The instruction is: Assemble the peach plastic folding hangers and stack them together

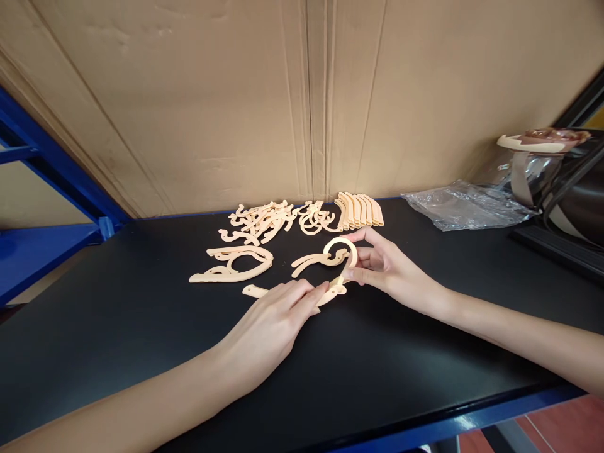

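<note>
Pinching a curved cream-plastic hook point(351, 246) in right hand point(384, 264), a slim cream-plastic bar point(332, 293) in left hand point(282, 309), with one folded cream-plastic frame point(236, 275) probably done past the left and loose curvy cream-plastic bits point(264, 220) waiting beyond both.

The hook point(353, 249), bar point(255, 291) and hanger point(238, 275) are pale cream, like the strips point(359, 211) by the table's point(141, 314) back edge. The table is black, its front rim point(453, 424) blue, the cardboard point(189, 113) tan.

Loose pieces point(270, 219), hooks point(310, 208), a row of arms point(359, 211) and a plastic bag point(465, 206) line the back edge of the bench point(117, 314), left to right, with a folded hanger point(236, 275) lying before the pieces.
</note>
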`<state>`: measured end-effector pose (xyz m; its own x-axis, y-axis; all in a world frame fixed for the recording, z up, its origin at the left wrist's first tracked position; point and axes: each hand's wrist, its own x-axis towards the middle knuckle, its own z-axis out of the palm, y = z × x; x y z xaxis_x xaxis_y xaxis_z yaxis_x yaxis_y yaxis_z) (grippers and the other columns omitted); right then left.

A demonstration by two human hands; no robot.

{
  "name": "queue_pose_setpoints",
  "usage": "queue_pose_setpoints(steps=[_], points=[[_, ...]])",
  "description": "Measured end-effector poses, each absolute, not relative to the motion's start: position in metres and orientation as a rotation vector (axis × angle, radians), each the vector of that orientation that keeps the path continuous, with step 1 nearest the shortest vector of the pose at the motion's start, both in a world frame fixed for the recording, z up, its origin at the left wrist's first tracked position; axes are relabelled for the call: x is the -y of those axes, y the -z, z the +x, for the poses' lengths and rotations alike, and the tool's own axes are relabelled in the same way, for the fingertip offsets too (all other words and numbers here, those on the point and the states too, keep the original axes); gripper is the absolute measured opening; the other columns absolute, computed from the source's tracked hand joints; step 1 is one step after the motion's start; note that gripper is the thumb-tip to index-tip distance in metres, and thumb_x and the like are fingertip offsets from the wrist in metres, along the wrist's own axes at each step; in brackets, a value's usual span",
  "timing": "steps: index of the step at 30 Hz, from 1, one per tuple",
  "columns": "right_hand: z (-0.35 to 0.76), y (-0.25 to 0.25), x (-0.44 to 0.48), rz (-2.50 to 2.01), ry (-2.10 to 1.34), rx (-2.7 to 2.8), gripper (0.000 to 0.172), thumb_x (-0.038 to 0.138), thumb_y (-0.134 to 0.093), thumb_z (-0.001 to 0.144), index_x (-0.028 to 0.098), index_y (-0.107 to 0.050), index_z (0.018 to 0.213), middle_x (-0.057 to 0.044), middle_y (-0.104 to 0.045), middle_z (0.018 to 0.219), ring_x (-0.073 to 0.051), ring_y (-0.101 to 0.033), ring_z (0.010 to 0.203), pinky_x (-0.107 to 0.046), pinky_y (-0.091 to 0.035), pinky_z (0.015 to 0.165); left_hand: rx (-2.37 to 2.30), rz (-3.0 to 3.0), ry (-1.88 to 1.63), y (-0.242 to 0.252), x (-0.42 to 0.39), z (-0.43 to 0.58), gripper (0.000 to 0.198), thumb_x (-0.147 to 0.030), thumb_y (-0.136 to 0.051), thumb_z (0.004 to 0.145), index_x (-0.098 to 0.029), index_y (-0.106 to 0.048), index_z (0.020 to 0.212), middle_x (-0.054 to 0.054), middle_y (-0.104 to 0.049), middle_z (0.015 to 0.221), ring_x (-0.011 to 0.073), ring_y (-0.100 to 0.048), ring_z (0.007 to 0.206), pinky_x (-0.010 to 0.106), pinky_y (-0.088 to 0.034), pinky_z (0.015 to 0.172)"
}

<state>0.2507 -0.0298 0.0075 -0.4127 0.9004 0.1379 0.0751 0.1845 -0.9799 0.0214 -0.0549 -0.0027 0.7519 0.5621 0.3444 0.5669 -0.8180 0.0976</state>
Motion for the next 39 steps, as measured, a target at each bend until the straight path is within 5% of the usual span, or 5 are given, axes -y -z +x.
queue_pose_setpoints(steps=[7,23,29,33,39], points=[[0.249,-0.004,0.028,-0.966,-1.413,1.621,0.037,0.026,-0.068,0.082,0.023,-0.042,0.109,0.006,-0.058,0.075,-0.002,-0.042,0.042,-0.018,-0.034,0.040,0.937,-2.902,0.541,0.006,0.053,0.018,0.040,-0.002,-0.036,0.094,-0.014,-0.046,0.130,0.002,-0.058,0.089,0.0150,-0.057,0.074,0.028,-0.050,0.064],[0.247,-0.001,0.035,-0.922,-1.368,1.799,0.034,0.035,-0.068,0.083,0.024,-0.043,0.103,0.004,-0.060,0.081,-0.007,-0.052,0.054,-0.019,-0.045,0.045,0.905,-2.822,0.618,-0.003,0.055,0.025,0.027,-0.013,-0.044,0.092,-0.017,-0.053,0.117,0.002,-0.062,0.092,0.0151,-0.061,0.076,0.025,-0.049,0.061],[0.260,-0.009,0.032,-1.055,-0.735,2.154,0.032,0.043,-0.062,0.087,0.023,-0.049,0.108,0.002,-0.064,0.081,-0.010,-0.054,0.060,-0.024,-0.045,0.056,1.055,-2.761,0.643,0.001,0.055,0.018,0.021,-0.014,-0.037,0.093,-0.019,-0.048,0.109,0.000,-0.059,0.093,0.0084,-0.053,0.053,0.020,-0.037,0.043],[0.271,-0.014,0.027,-0.994,-0.166,2.521,0.024,0.042,-0.058,0.090,0.023,-0.062,0.104,-0.004,-0.064,0.103,-0.017,-0.061,0.089,-0.028,-0.048,0.070,1.185,-2.747,0.683,0.004,0.053,0.015,0.022,-0.016,-0.032,0.093,-0.020,-0.044,0.111,-0.002,-0.062,0.088,0.0081,-0.052,0.048,0.019,-0.032,0.040],[0.273,-0.009,0.020,-0.942,-0.028,2.686,0.024,0.031,-0.046,0.097,0.021,-0.067,0.101,-0.005,-0.064,0.099,-0.018,-0.059,0.091,-0.031,-0.049,0.079,1.254,-2.742,0.673,0.000,0.052,0.015,0.024,-0.018,-0.031,0.095,-0.019,-0.048,0.112,-0.001,-0.066,0.084,0.0099,-0.058,0.050,0.020,-0.036,0.044]])
